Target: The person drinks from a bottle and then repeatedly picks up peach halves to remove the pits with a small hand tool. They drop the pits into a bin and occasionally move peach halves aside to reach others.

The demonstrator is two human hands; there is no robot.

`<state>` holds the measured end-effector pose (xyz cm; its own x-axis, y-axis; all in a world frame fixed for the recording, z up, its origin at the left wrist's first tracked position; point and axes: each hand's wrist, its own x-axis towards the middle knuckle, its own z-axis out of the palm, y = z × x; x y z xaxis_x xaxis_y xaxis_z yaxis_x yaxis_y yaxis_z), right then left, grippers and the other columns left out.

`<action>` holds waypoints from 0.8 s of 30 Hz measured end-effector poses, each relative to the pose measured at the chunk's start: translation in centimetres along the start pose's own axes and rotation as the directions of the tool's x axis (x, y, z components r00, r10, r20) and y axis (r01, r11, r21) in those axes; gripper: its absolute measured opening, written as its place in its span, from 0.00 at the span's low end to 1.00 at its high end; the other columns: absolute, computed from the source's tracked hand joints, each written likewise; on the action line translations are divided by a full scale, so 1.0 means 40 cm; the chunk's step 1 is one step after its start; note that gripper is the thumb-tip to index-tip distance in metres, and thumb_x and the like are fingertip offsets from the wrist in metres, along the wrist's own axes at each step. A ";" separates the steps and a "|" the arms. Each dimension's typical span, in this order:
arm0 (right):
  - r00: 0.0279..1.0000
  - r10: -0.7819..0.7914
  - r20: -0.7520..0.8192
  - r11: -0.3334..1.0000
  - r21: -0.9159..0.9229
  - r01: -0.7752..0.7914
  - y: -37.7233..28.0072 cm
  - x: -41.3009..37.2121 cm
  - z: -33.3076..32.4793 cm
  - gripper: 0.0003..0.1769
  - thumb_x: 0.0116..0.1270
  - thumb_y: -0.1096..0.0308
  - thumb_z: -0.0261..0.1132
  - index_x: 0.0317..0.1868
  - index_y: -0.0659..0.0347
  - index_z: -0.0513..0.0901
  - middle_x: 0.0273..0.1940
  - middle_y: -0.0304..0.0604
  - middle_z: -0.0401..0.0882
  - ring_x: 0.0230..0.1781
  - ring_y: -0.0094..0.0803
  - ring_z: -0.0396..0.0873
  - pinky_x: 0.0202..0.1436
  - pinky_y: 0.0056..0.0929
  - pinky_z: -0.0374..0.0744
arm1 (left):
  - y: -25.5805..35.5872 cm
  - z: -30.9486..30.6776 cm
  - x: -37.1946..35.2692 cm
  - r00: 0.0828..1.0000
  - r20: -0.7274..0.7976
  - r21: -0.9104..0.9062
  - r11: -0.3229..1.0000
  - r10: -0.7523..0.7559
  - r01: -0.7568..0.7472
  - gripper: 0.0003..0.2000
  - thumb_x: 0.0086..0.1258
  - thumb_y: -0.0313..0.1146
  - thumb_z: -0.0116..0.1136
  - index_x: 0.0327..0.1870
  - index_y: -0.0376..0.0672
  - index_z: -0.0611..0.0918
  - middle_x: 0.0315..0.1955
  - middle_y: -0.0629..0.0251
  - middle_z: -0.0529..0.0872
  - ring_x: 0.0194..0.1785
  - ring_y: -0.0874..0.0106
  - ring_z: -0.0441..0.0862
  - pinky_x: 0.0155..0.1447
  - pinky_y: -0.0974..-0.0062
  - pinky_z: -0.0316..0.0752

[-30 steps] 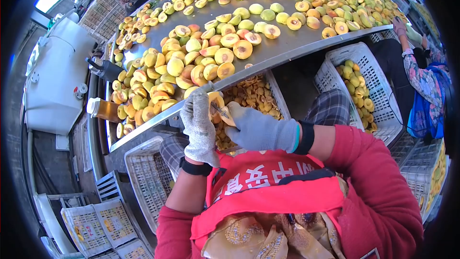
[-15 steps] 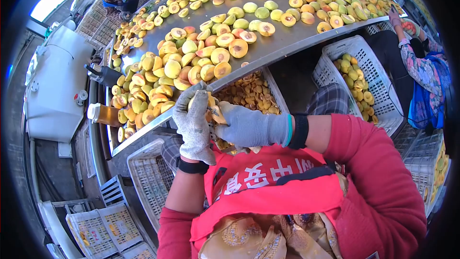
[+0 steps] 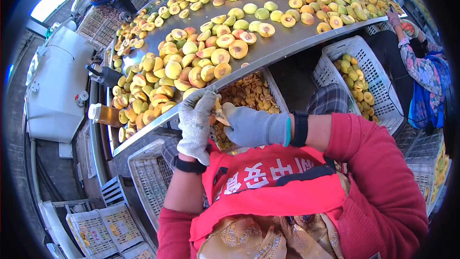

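My left hand (image 3: 195, 123), in a whitish knit glove, is closed around a yellow-orange peach piece (image 3: 219, 111), mostly hidden by the fingers. Close against it on the right is my right hand (image 3: 256, 126), in a grey-blue glove. Its fingers are curled at the peach piece; whatever they grip is hidden. Both hands are just off the near edge of a metal table (image 3: 280, 48), above a crate of orange-brown fruit pieces (image 3: 249, 91). Halved peaches (image 3: 191, 62) are heaped on the table beyond my hands.
A white crate (image 3: 357, 48) with peach halves stands below the table at right; another white crate (image 3: 148, 177) is at lower left. A jar of amber liquid (image 3: 106, 115) stands by the table's left side. Co-workers (image 3: 426, 76) are at right and far left.
My left hand has turned slightly, hiding more of the peach piece. My right hand has shifted a little. At far left, a co-worker has moved left.
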<state>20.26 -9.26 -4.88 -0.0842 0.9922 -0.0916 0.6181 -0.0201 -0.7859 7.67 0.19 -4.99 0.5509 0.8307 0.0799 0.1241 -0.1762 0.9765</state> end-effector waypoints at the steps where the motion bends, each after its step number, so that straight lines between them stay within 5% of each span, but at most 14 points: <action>1: 0.999 0.022 0.030 0.999 0.028 -0.023 -0.002 -0.006 -0.002 0.21 0.63 0.63 0.54 0.47 0.74 0.65 0.33 0.66 0.78 0.33 0.57 0.81 0.38 0.46 0.79 | -0.017 0.002 -0.002 0.997 0.028 -0.118 0.991 -0.067 0.070 0.13 0.67 0.33 0.57 0.46 0.33 0.81 0.35 0.63 0.85 0.38 0.78 0.79 0.44 0.81 0.74; 2: 0.998 0.040 0.056 0.998 0.052 -0.043 -0.004 -0.006 -0.008 0.21 0.63 0.63 0.54 0.47 0.74 0.65 0.33 0.66 0.78 0.32 0.57 0.81 0.38 0.46 0.80 | -0.024 0.003 0.003 0.990 0.063 -0.231 0.964 -0.123 0.134 0.13 0.67 0.34 0.57 0.45 0.33 0.82 0.34 0.64 0.85 0.38 0.79 0.79 0.43 0.82 0.73; 6: 0.940 0.170 0.295 0.916 0.303 -0.261 -0.023 -0.017 -0.038 0.21 0.63 0.64 0.54 0.47 0.74 0.65 0.32 0.64 0.78 0.30 0.54 0.81 0.38 0.44 0.80 | -0.027 -0.026 0.009 0.949 0.249 -0.200 0.949 -0.193 0.245 0.12 0.65 0.33 0.58 0.43 0.34 0.83 0.34 0.64 0.85 0.38 0.79 0.79 0.45 0.81 0.73; 7: 0.949 0.170 0.264 0.941 0.242 -0.236 -0.023 -0.017 -0.036 0.21 0.63 0.64 0.54 0.48 0.74 0.65 0.32 0.63 0.78 0.30 0.52 0.82 0.38 0.43 0.80 | -0.009 -0.036 0.017 0.925 0.328 -0.109 0.965 -0.190 0.237 0.12 0.65 0.33 0.59 0.44 0.33 0.83 0.35 0.64 0.85 0.39 0.79 0.79 0.45 0.82 0.73; 10: 0.982 0.092 0.162 0.989 0.099 -0.109 0.002 -0.007 0.000 0.21 0.62 0.64 0.54 0.47 0.74 0.65 0.30 0.61 0.78 0.30 0.49 0.82 0.38 0.41 0.80 | 0.000 -0.040 0.032 0.930 0.319 0.059 0.983 -0.185 0.175 0.13 0.64 0.32 0.59 0.44 0.33 0.82 0.35 0.64 0.85 0.39 0.79 0.79 0.46 0.82 0.74; 11: 0.992 0.019 0.125 0.996 0.079 -0.029 0.044 0.013 0.035 0.21 0.62 0.64 0.54 0.47 0.75 0.65 0.30 0.61 0.78 0.31 0.49 0.82 0.38 0.41 0.80 | -0.002 -0.027 0.025 0.951 0.255 -0.037 0.981 -0.176 0.192 0.11 0.63 0.31 0.58 0.42 0.33 0.82 0.32 0.64 0.85 0.35 0.77 0.80 0.43 0.82 0.73; 13: 0.994 0.014 0.108 0.984 0.174 -0.033 0.024 0.010 0.023 0.21 0.62 0.64 0.54 0.46 0.75 0.65 0.30 0.62 0.78 0.32 0.51 0.82 0.38 0.42 0.79 | -0.009 -0.008 0.013 0.983 0.139 -0.141 0.980 -0.119 0.138 0.11 0.64 0.31 0.58 0.42 0.34 0.82 0.32 0.65 0.85 0.34 0.78 0.79 0.41 0.83 0.73; 15: 0.975 0.142 0.170 0.899 0.389 -0.199 -0.021 -0.014 -0.022 0.20 0.62 0.64 0.55 0.45 0.75 0.66 0.32 0.65 0.78 0.33 0.53 0.81 0.38 0.43 0.79 | -0.009 0.014 0.003 0.997 0.033 -0.219 0.973 -0.070 0.076 0.11 0.65 0.34 0.59 0.40 0.35 0.83 0.31 0.66 0.85 0.31 0.81 0.76 0.37 0.85 0.70; 21: 0.998 -0.008 -0.061 1.000 0.004 0.009 -0.008 -0.008 0.005 0.18 0.62 0.63 0.56 0.44 0.73 0.68 0.33 0.63 0.78 0.32 0.53 0.80 0.37 0.41 0.78 | -0.015 0.032 0.001 0.988 -0.143 -0.017 0.999 -0.052 0.050 0.11 0.65 0.32 0.60 0.42 0.33 0.83 0.30 0.70 0.84 0.31 0.82 0.75 0.36 0.82 0.71; 23: 0.892 -0.448 0.058 0.852 -0.277 0.445 0.050 0.017 0.039 0.19 0.62 0.63 0.56 0.45 0.71 0.68 0.31 0.61 0.78 0.30 0.53 0.80 0.36 0.42 0.78 | -0.020 0.030 0.009 0.990 -0.114 0.171 0.983 0.084 -0.064 0.11 0.66 0.30 0.59 0.44 0.32 0.83 0.31 0.69 0.84 0.35 0.82 0.77 0.39 0.81 0.74; 24: 0.802 -0.593 0.071 0.731 -0.369 0.573 0.079 0.032 0.044 0.18 0.62 0.63 0.56 0.46 0.69 0.67 0.30 0.60 0.78 0.28 0.52 0.80 0.34 0.42 0.79 | -0.021 0.043 0.007 0.985 -0.124 0.055 0.992 0.118 -0.112 0.09 0.65 0.27 0.59 0.43 0.32 0.83 0.33 0.67 0.84 0.38 0.81 0.78 0.44 0.81 0.75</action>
<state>20.73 -8.26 -8.54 -0.4897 0.7992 0.3486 0.6925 0.5994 -0.4015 9.13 -0.34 -6.14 0.4550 0.8631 0.2192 0.1066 -0.2972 0.9489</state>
